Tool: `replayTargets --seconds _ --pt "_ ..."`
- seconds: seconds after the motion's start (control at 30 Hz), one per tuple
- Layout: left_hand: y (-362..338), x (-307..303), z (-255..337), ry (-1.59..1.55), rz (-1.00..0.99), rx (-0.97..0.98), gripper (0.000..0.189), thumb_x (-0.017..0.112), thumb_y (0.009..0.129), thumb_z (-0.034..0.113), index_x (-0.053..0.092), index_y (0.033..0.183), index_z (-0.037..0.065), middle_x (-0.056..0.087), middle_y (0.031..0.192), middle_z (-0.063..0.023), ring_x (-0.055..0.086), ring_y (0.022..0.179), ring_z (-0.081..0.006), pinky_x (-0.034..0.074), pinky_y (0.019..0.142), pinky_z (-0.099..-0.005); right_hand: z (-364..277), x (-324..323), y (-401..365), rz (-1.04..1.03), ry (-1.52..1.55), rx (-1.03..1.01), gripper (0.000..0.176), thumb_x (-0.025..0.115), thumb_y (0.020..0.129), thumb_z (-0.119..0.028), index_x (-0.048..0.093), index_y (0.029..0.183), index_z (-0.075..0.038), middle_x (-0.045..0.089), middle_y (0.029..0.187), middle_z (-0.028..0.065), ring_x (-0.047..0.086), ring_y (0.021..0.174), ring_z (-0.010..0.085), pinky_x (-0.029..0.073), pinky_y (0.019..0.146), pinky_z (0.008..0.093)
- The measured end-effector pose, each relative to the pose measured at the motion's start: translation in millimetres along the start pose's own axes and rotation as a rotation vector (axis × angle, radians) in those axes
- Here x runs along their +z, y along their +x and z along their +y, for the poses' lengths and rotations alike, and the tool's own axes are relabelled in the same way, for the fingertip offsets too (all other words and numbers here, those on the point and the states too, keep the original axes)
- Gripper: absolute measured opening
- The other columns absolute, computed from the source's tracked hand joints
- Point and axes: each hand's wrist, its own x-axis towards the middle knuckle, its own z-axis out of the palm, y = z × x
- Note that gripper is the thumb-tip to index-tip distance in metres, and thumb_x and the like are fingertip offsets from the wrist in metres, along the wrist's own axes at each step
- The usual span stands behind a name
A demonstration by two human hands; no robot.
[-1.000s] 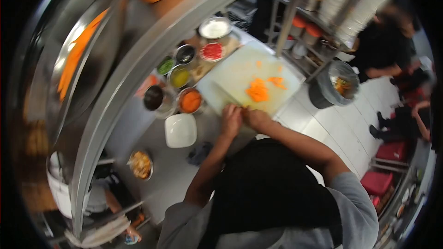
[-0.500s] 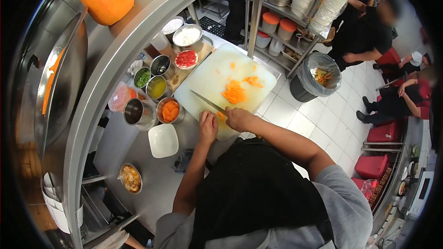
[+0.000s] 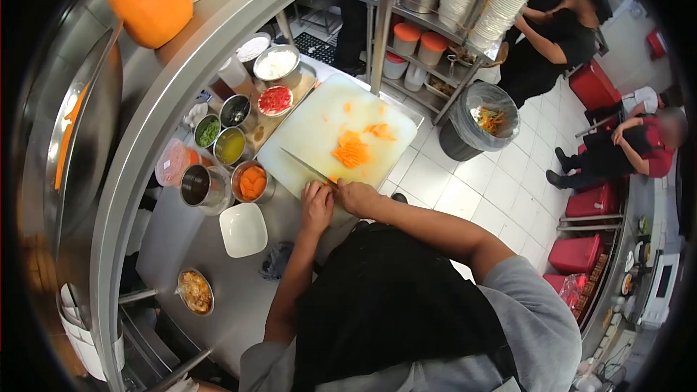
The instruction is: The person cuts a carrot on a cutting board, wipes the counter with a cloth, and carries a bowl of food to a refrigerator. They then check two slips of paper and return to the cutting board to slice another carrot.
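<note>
My right hand (image 3: 355, 197) is closed round the handle of a knife (image 3: 306, 164), whose blade points up and left across the white cutting board (image 3: 298, 133). Beside it my left hand (image 3: 317, 204) rests at the board's near edge with fingers curled; what lies under its fingertips is too small to make out. A bit of orange shows between the hands near the knife. A pile of orange strips (image 3: 351, 150) lies mid-board, with smaller pieces around it.
Left of the board stand a tin of orange slices (image 3: 252, 182), a tin of chopped greens (image 3: 208, 131) and a bowl of red pieces (image 3: 275, 100). A white square bowl (image 3: 243, 231) is nearer. A lined bin (image 3: 459, 136) stands right. People stand beyond it.
The view has shifted, so the board and tins appear further left. The knife handle and right hand now sit closer to my left hand. A person beyond the bin has changed posture.
</note>
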Motion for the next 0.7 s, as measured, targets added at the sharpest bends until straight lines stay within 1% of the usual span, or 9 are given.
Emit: replayTargets --seconds 0.1,0.2,0.27,0.3,0.4,0.47,0.6,0.67,0.7 --pt "1.6 -0.2 -1.1 0.027 -0.037 0.000 0.009 0.065 0.083 0.003 0.064 0.092 0.002 0.056 0.093 -0.0112 0.055 0.093 -0.0343 0.044 0.082 -0.0453 4.3 -7.0 1.2 0.029 -0.031 -0.009 0.033 0.052 0.095 -0.024 0.049 0.109 0.006 0.067 0.080 0.0284 0.067 0.076 0.0457 0.054 0.067 0.0522" --pt "-3.7 0.1 -2.0 -0.031 0.028 -0.005 0.009 0.062 0.086 -0.001 0.063 0.095 -0.001 0.057 0.095 -0.0133 0.057 0.090 -0.0332 0.048 0.079 -0.0408 3.3 -18.2 -16.7 0.109 0.004 -0.062 0.033 0.054 0.093 -0.023 0.049 0.110 0.005 0.065 0.074 0.0281 0.066 0.072 0.0467 0.053 0.065 0.0533" --pt "3.2 -6.0 6.5 -0.150 0.193 -0.130 0.014 0.059 0.092 0.000 0.064 0.105 -0.001 0.059 0.100 -0.0137 0.060 0.088 -0.0291 0.049 0.075 -0.0385 2.6 -24.5 -32.7 0.079 0.048 -0.069 0.029 0.058 0.090 -0.017 0.049 0.106 0.005 0.063 0.071 0.0276 0.064 0.070 0.0471 0.051 0.063 0.0533" --pt "12.7 -9.7 12.3 -0.152 0.183 -0.110 0.014 0.059 0.092 0.000 0.064 0.105 -0.001 0.059 0.100 -0.0137 0.060 0.088 -0.0291 0.049 0.075 -0.0385 5.4 -25.0 -38.9 0.099 0.052 -0.060 0.029 0.058 0.090 -0.017 0.049 0.106 0.005 0.063 0.071 0.0276 0.064 0.070 0.0471 0.051 0.063 0.0533" --pt "47.6 -14.9 24.1 -0.188 0.177 -0.101 0.020 0.057 0.095 0.002 0.063 0.114 -0.001 0.060 0.105 -0.0144 0.062 0.091 -0.0258 0.051 0.075 -0.0372 13.9 -27.2 -51.0 -0.037 0.188 -0.142 0.026 0.057 0.090 -0.017 0.051 0.103 0.004 0.063 0.071 0.0269 0.064 0.071 0.0469 0.051 0.065 0.0534" --pt "86.0 -4.0 20.5 -0.152 0.074 0.011 0.024 0.059 0.094 0.002 0.064 0.117 -0.001 0.061 0.107 -0.0158 0.062 0.092 -0.0275 0.052 0.076 -0.0373 24.0 -23.5 -52.5 -0.087 0.179 -0.219 0.023 0.056 0.090 -0.017 0.054 0.101 0.003 0.064 0.072 0.0260 0.064 0.071 0.0466 0.050 0.065 0.0533" --pt "151.2 41.9 -10.8 -0.071 -0.049 0.058 0.024 0.061 0.093 0.004 0.066 0.115 -0.002 0.062 0.108 -0.0168 0.063 0.093 -0.0286 0.053 0.078 -0.0373 30.2 -32.8 -51.5 -0.014 0.180 -0.107 0.022 0.056 0.090 -0.018 0.055 0.100 0.002 0.064 0.073 0.0256 0.064 0.071 0.0466 0.051 0.066 0.0533" --pt "176.4 59.5 -10.3 -0.150 -0.355 -0.076 0.022 0.065 0.091 0.007 0.068 0.110 -0.002 0.064 0.105 -0.0169 0.064 0.093 -0.0309 0.052 0.083 -0.0392 36.8 -25.5 -49.8 0.084 0.133 -0.028 0.022 0.056 0.091 -0.018 0.056 0.101 0.002 0.064 0.074 0.0248 0.065 0.071 0.0459 0.051 0.066 0.0533" --pt "184.2 65.8 -4.0 -0.151 -0.374 -0.062 0.022 0.065 0.091 0.007 0.068 0.110 -0.002 0.064 0.105 -0.0169 0.064 0.093 -0.0309 0.052 0.083 -0.0392 35.8 -26.2 -52.2 0.097 0.143 -0.013 0.022 0.056 0.091 -0.018 0.056 0.101 0.002 0.064 0.074 0.0248 0.065 0.071 0.0459 0.051 0.066 0.0533"
